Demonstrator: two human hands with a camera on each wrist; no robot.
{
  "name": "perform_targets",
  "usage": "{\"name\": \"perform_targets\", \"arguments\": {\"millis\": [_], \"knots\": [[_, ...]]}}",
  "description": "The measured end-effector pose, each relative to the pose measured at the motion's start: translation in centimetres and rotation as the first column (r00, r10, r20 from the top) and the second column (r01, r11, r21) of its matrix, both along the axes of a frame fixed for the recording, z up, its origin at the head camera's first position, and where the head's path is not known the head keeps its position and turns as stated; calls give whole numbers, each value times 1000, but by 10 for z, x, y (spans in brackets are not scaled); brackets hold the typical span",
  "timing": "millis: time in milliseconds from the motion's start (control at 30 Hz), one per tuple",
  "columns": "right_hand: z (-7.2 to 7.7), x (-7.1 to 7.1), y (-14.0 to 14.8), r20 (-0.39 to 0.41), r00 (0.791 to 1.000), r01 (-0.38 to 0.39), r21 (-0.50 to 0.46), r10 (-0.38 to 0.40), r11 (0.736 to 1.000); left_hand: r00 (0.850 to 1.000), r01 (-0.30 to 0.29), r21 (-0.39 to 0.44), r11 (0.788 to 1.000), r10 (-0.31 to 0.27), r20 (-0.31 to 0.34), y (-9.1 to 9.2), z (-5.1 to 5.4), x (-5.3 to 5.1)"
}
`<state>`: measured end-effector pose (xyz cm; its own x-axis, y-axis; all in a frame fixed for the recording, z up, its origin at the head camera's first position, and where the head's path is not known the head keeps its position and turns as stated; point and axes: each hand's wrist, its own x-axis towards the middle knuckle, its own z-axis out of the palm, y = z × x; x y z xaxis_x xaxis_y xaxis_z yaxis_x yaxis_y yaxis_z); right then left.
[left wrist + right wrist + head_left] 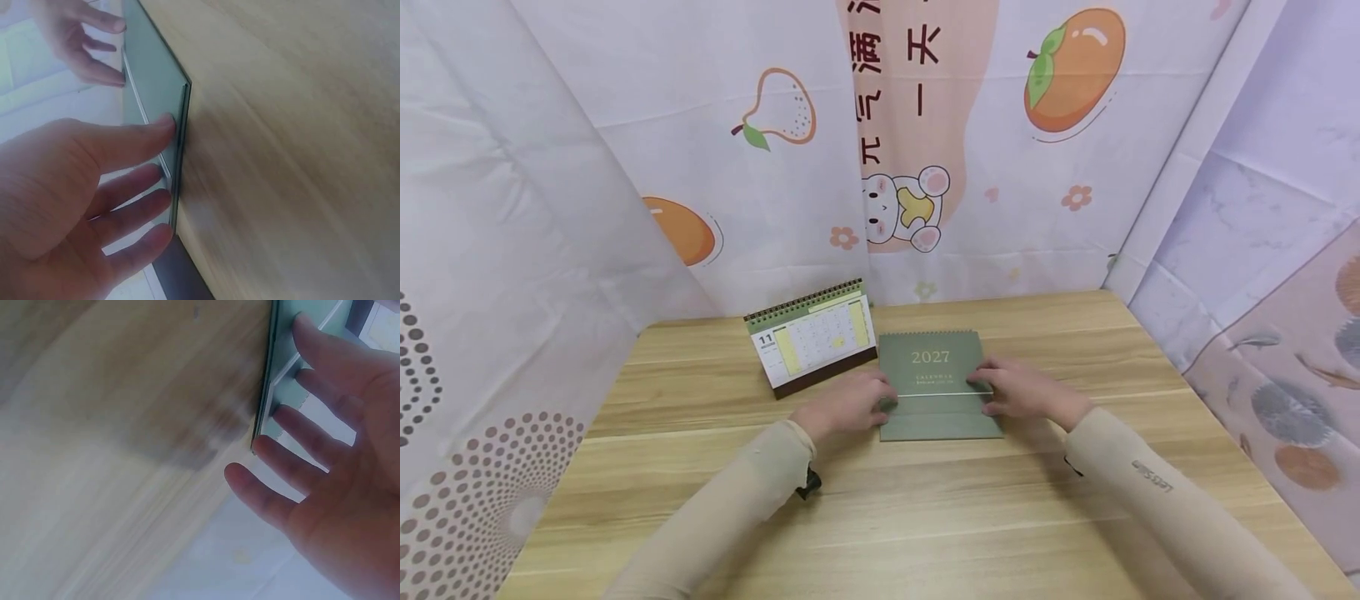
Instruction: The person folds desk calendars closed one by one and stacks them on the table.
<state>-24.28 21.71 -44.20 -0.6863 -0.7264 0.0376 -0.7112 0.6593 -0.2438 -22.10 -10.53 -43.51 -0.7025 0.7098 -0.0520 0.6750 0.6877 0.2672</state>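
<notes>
A green 2027 desk calendar lies flat on the wooden table, its spiral binding at the far edge and a pale line across its cover. At its left edge is my left hand; in the left wrist view the thumb meets the cover and the other fingertips line the side. My right hand is at the opposite edge. The right wrist view has its fingers spread along that side, the thumb and some fingertips over the cover. Neither hand's fingers curl under the calendar.
A second desk calendar stands propped up behind my left hand, showing a page marked 11, close to the green one's left side. Behind the wooden table hangs a printed curtain, with more cloth along both sides.
</notes>
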Motion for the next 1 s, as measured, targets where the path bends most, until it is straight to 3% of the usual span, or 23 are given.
{"name": "perform_targets", "arguments": {"millis": [333,533,1000], "knots": [[4,-5,-7,46,999,25,41,-27,999,999,-4,-66,998,1,-38,6,-2,-1],[6,-5,-10,52,998,28,41,-30,999,1000,-10,-48,999,10,-7,3,-3,-3],[9,-4,-12,97,992,71,63,-77,996,1000,11,-23,1000,-11,-6,2,-5,-5]]}}
